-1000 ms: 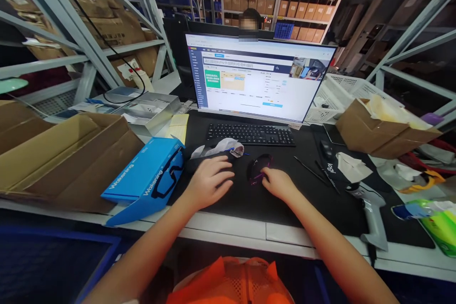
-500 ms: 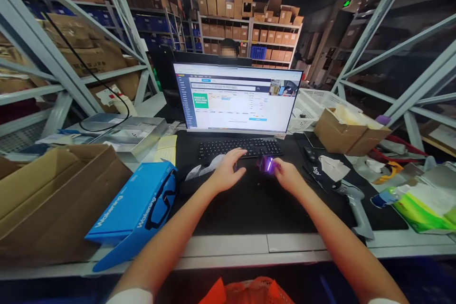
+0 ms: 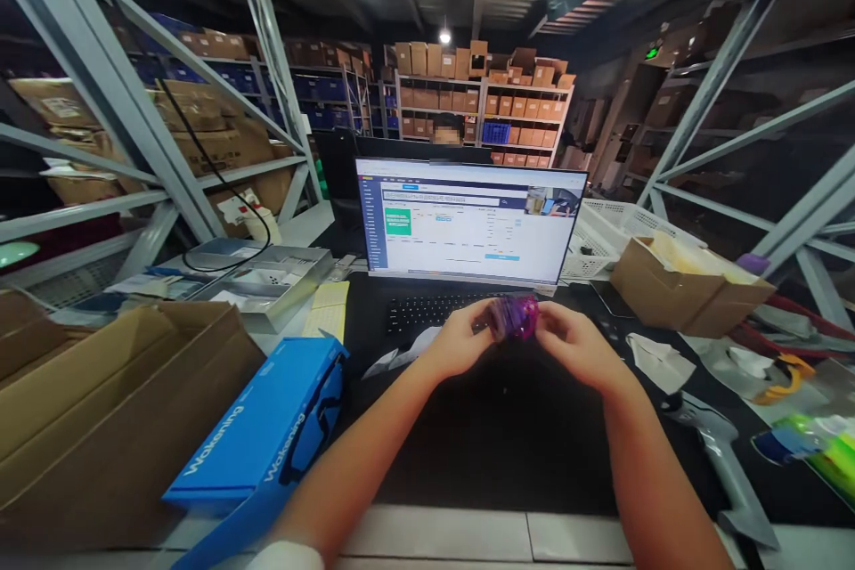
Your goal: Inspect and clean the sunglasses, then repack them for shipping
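Observation:
A computer mouse glowing purple (image 3: 513, 317) is lifted off the black desk mat (image 3: 494, 436), held between both hands in front of the keyboard (image 3: 427, 310). My left hand (image 3: 460, 337) grips its left side with curled fingers. My right hand (image 3: 574, 346) grips its right side. Behind them stands a lit monitor (image 3: 471, 218) with a web page on screen.
A blue Wakening box (image 3: 257, 441) and an open cardboard box (image 3: 100, 410) lie at the left. A grey barcode scanner (image 3: 725, 454), paper scraps and another cardboard box (image 3: 688, 294) are at the right. Metal shelving flanks the desk. A person sits behind the monitor (image 3: 447, 132).
The mouse has been picked up from the mat by my right hand, and my left hand has joined it. Both hands rose toward the keyboard. The head tilted upward.

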`<state>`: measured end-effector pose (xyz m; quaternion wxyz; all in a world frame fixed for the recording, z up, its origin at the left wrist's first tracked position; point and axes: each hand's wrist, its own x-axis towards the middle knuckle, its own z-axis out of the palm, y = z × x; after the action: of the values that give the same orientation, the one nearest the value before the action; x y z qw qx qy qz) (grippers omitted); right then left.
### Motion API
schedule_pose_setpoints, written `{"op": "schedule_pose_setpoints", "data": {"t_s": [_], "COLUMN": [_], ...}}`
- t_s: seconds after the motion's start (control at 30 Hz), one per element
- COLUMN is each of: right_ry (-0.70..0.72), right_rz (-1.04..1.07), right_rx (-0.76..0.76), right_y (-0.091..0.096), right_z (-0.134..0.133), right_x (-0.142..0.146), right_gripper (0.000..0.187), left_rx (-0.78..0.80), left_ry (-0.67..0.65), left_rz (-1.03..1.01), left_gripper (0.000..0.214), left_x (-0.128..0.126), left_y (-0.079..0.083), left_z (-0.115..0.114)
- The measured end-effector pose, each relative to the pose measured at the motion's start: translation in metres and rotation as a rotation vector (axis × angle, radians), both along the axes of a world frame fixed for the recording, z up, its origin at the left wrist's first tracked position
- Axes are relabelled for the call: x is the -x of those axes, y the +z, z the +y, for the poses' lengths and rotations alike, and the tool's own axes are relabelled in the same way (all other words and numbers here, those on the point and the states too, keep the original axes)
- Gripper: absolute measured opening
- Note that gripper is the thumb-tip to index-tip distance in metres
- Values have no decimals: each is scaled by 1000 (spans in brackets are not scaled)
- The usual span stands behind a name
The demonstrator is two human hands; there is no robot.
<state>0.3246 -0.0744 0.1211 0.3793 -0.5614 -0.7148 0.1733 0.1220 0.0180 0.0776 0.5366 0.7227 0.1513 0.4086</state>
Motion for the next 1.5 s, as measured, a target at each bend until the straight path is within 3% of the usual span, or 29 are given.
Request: {"op": "schedule_pose_setpoints", "data": {"t_s": [0.07,0.17,0.33,0.5,0.63,0.73,0.9,0.97,1.17,1.23,1.3,1.37,1.43,1.5], "right_ry": [30,77,11,12,127,148,402,452,500,346,27,-354,-664,-848], "right_rz": [34,32,63,442,595,621,276,178,348,425,442,300,80,-64], "right_rx": [22,90,18,-114,-84,-62,387,464,306,153,-33,-155,-174,-108], "right_y": [3,5,5,-4,-8,-7,1,6,20,19,15,9,3,-3], "right_z": [1,-1,-4,0,8,13,7,1,-14,-15,-13,-8,-4,-2], "right_x": [2,2,-8,-17,-25,-29,-21,-18,-46,-65,-88,-115,-143,-171], "right_gripper": [23,22,27,25,35,31,37,37,57,66,67,59,51,48], "left_rx": [184,329,498,611,573,503,320,257,176,224,311,407,496,569], "left_ry": [-132,-196,-191,-139,-122,-161,-118,-92,-63,-12,35,74,114,148], "left_rz": [-95,-197,-345,-447,-454,-361,-56,53,123,78,-34,-192,-339,-431], "left_gripper": [48,45,37,41,46,49,48,46,38,39,42,45,46,46], "left_x": [0,-3,-8,-6,-2,1,1,0,6,6,4,2,1,2], "left_y": [-2,-8,-17,-9,-7,-11,-13,-9,-2,-3,-4,-2,3,8], "left_z": [4,9,13,14,13,12,11,11,17,18,18,17,18,20]}}
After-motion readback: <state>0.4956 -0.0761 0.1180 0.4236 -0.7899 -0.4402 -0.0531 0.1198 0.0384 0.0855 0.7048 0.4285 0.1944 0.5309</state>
